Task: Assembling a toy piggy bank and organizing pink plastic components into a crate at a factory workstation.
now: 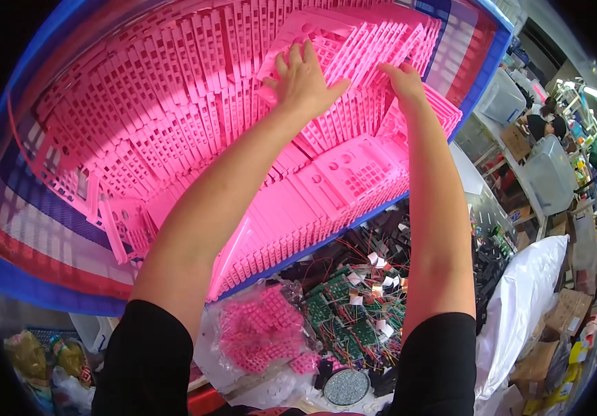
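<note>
Many pink plastic panels [194, 76] with square cut-outs like keypad housings stand packed in rows in a large tub with a blue rim [499, 41]. My left hand [304, 84] lies on the left side of a tilted stack of pink panels [374, 52], its fingers spread and thumb out to the right. At that stack's right edge, my right hand [405, 83] has its fingers curled against the panels; some fingertips are hidden. More panels [347, 173] lie flat along the near side of the tub, below both hands.
Below the tub are a clear bag of pink keypads [264, 329], green circuit boards [340, 305] with wires, and a round grey speckled disc [347, 386]. A white sack [520, 305] stands at right, near shelves with clear bins [553, 173] and cardboard boxes. Someone [548, 125] is in the background.
</note>
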The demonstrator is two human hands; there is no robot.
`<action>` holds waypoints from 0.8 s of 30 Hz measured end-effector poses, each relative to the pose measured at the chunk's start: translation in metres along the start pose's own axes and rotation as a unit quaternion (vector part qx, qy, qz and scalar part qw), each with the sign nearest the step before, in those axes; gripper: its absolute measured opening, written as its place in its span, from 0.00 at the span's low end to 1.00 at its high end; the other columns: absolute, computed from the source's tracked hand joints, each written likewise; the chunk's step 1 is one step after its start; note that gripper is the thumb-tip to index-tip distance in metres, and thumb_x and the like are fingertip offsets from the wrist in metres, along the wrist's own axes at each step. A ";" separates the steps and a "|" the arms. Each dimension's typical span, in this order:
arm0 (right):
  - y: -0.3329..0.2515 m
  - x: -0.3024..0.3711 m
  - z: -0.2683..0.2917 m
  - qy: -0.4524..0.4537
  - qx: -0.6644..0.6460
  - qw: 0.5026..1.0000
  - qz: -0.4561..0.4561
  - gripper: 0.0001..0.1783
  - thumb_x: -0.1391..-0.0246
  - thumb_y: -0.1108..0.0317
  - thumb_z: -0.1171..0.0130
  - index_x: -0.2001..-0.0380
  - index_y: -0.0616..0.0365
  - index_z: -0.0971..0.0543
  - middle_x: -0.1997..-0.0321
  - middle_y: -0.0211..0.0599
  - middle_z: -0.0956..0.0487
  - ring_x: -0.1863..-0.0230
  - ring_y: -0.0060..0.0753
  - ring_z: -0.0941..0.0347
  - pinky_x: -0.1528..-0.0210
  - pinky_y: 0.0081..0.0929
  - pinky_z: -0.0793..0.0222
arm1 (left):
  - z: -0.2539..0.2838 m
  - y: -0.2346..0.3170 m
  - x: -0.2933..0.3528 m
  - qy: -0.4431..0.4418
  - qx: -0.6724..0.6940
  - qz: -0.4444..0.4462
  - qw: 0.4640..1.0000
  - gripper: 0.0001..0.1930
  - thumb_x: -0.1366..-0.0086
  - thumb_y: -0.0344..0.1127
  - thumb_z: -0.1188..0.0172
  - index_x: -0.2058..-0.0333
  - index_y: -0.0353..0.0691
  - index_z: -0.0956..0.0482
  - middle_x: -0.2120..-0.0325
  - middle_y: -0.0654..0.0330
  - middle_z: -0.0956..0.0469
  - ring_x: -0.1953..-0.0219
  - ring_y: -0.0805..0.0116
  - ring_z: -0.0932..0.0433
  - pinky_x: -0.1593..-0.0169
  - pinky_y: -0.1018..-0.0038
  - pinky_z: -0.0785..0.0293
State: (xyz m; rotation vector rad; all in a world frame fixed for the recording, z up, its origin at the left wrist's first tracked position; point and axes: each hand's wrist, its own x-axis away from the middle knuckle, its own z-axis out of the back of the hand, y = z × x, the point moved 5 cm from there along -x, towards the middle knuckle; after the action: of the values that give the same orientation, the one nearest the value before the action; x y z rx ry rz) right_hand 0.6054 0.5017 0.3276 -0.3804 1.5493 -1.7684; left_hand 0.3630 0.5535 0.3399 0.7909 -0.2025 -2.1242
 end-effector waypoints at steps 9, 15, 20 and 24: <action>-0.045 0.037 0.000 0.074 -0.145 0.980 0.114 0.37 0.53 0.63 0.29 0.44 0.73 0.31 0.53 0.45 0.24 0.57 0.32 0.25 0.60 0.27 0.27 | 0.027 -0.007 -0.005 0.127 0.011 -0.085 0.988 0.52 0.45 0.63 0.34 0.33 0.31 0.44 0.38 0.42 0.38 0.35 0.41 0.43 0.37 0.38 0.43; -0.039 0.102 0.038 0.127 -0.046 0.981 0.136 0.38 0.52 0.63 0.28 0.44 0.72 0.34 0.52 0.48 0.24 0.54 0.31 0.25 0.61 0.26 0.26 | 0.066 0.011 0.039 0.142 0.023 -0.146 0.979 0.55 0.49 0.66 0.35 0.32 0.34 0.43 0.33 0.44 0.41 0.31 0.41 0.43 0.36 0.31 0.46; -0.103 0.222 0.032 0.061 -0.085 0.982 0.159 0.26 0.48 0.65 0.28 0.54 0.68 0.30 0.57 0.44 0.22 0.61 0.29 0.23 0.57 0.28 0.28 | 0.096 -0.009 0.088 0.060 0.224 -0.153 0.961 0.38 0.41 0.52 0.35 0.39 0.31 0.31 0.47 0.44 0.22 0.46 0.51 0.23 0.39 0.59 0.29; -0.142 0.288 0.026 0.026 0.128 0.966 0.223 0.36 0.53 0.58 0.26 0.47 0.67 0.28 0.56 0.47 0.21 0.56 0.35 0.25 0.54 0.33 0.29 | 0.111 -0.035 0.131 -0.161 0.460 0.016 0.873 0.29 0.35 0.47 0.40 0.42 0.31 0.28 0.50 0.50 0.19 0.49 0.61 0.19 0.46 0.64 0.22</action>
State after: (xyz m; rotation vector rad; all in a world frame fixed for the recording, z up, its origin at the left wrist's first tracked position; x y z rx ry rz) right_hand 0.3788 0.2837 0.3973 0.1355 1.2928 -1.5963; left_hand 0.2138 0.4614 0.3522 0.9145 -1.4716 -2.0625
